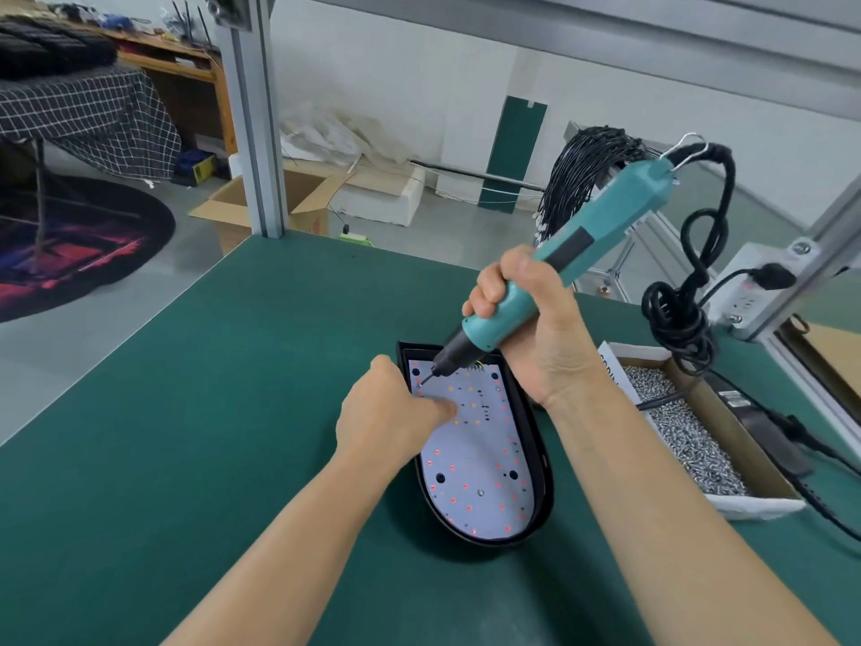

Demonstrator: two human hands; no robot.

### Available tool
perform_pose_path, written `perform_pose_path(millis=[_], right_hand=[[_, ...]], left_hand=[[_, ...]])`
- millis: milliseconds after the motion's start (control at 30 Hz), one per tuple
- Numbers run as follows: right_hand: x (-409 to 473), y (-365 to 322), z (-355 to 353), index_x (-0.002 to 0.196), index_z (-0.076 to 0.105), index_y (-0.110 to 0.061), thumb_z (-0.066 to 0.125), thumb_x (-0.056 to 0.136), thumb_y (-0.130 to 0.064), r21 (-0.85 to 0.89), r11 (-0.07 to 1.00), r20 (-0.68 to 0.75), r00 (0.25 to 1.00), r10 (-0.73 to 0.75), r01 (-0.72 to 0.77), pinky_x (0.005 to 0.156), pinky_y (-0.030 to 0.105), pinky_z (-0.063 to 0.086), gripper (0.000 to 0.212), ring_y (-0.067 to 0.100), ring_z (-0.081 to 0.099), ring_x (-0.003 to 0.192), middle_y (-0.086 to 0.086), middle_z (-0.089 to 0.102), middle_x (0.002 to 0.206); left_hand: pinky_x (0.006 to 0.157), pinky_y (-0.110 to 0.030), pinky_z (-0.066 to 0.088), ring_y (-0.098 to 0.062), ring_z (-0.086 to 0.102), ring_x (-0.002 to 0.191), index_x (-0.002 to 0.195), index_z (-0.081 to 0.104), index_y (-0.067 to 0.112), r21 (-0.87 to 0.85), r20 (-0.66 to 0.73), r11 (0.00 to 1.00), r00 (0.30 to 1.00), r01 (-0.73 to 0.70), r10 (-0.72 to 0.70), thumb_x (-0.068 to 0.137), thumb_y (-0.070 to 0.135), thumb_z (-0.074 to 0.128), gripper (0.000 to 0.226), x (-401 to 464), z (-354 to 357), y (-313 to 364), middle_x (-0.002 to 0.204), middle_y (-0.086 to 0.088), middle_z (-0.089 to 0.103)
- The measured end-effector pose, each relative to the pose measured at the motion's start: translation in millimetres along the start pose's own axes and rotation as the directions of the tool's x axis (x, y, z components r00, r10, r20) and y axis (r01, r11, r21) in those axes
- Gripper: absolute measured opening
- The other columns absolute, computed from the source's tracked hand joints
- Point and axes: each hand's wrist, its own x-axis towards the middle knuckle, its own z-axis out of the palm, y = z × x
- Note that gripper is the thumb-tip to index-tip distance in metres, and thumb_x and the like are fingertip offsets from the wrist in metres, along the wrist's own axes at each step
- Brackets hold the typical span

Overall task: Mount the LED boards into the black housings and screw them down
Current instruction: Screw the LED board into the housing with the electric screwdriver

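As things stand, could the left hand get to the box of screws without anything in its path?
Probably not directly. The left hand rests on the LED board, while the box of screws lies beyond the right forearm and the screwdriver, which cross between them.

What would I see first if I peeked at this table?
A teal electric screwdriver in the right hand, its tip down at the far left corner of a white LED board. The board lies in a black housing mid-table, under the left hand. On the right, a cardboard box of silvery screws.
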Motion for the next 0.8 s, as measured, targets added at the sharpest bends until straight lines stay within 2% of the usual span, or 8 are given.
perform_pose_path(millis=[167,267,333,433,533,600,667,800], right_hand=[[15,-7,5,0.062,0.051,-0.018,0.059,0.062,-0.016,-0.038,0.998,0.340,0.938,0.069,-0.060,0.071,0.032,0.040,0.009,0.016,0.042,0.052,-0.001,0.045,0.056],[26,-9,9,0.073,0.058,-0.019,0.079,0.055,-0.025,-0.138,0.985,0.502,0.851,0.155,-0.098,0.075,0.036,0.034,0.029,0.017,0.045,0.059,-0.002,0.051,0.061],[24,-7,14,0.077,0.057,-0.017,0.085,0.056,-0.038,-0.139,0.987,0.504,0.852,0.138,-0.078,0.075,0.036,0.034,0.041,0.017,0.046,0.061,-0.002,0.052,0.062],[15,-13,14,0.071,0.053,-0.015,0.091,0.047,-0.040,0.195,0.980,0.222,0.975,-0.015,-0.029,0.069,0.032,0.039,0.051,0.015,0.045,0.058,-0.001,0.048,0.059],[6,-36,-1,0.067,0.049,-0.018,0.081,0.050,-0.050,0.455,0.887,-0.146,0.989,-0.012,0.078,0.062,0.026,0.043,0.048,0.012,0.045,0.054,-0.004,0.047,0.058],[-7,-53,-17,0.068,0.046,-0.019,0.069,0.056,-0.060,0.409,0.909,-0.293,0.955,0.048,0.079,0.057,0.022,0.042,0.048,0.009,0.044,0.052,-0.006,0.046,0.059],[-27,-64,-34,0.071,0.047,-0.019,0.064,0.060,-0.064,0.240,0.971,-0.360,0.929,0.085,0.004,0.053,0.020,0.043,0.049,0.009,0.044,0.052,-0.006,0.047,0.060],[-81,-99,-69,0.078,0.050,-0.023,0.082,0.052,-0.060,-0.070,0.997,-0.512,0.859,-0.025,-0.013,0.048,0.019,0.046,0.056,0.010,0.049,0.049,-0.004,0.057,0.066]], left_hand=[[0.054,-0.027,0.035,-0.021,0.050,0.065,0.091,0.050,0.010,0.043,-0.004,0.999,1.000,-0.005,0.005,0.065,0.030,0.075,0.042,0,0,4,0.078,-0.001,0.057],[0.057,-0.027,0.038,-0.023,0.052,0.068,0.089,0.051,0.011,0.019,0.019,1.000,1.000,0.002,-0.003,0.063,0.028,0.075,0.039,0,-2,4,0.077,0.000,0.056],[0.061,-0.031,0.043,-0.024,0.058,0.072,0.089,0.053,0.011,-0.054,0.055,0.998,0.998,0.020,-0.017,0.058,0.029,0.075,0.042,-3,-5,3,0.079,-0.001,0.060],[0.064,-0.038,0.050,-0.027,0.060,0.069,0.087,0.061,0.003,-0.135,0.104,0.991,0.995,0.017,-0.003,0.055,0.030,0.075,0.044,-7,-9,2,0.078,-0.010,0.066],[0.081,-0.055,0.055,-0.038,0.069,0.087,0.090,0.070,0.000,-0.274,0.159,0.959,0.987,0.069,-0.025,0.051,0.028,0.074,0.049,-10,-12,-1,0.092,-0.017,0.073],[0.080,-0.052,0.057,-0.035,0.071,0.086,0.089,0.070,0.004,-0.360,0.174,0.927,0.984,0.100,-0.039,0.055,0.017,0.081,0.038,-9,-13,-3,0.090,-0.014,0.074],[0.070,-0.040,0.060,-0.027,0.072,0.074,0.094,0.067,0.004,-0.462,0.196,0.874,0.979,0.148,-0.062,0.068,0.004,0.080,0.029,-6,-15,-8,0.088,-0.011,0.075],[0.064,-0.037,0.058,-0.026,0.071,0.068,0.103,0.064,0.004,-0.615,0.285,0.749,0.955,0.249,-0.083,0.081,0.001,0.069,0.022,-1,-30,-17,0.086,-0.012,0.075]])
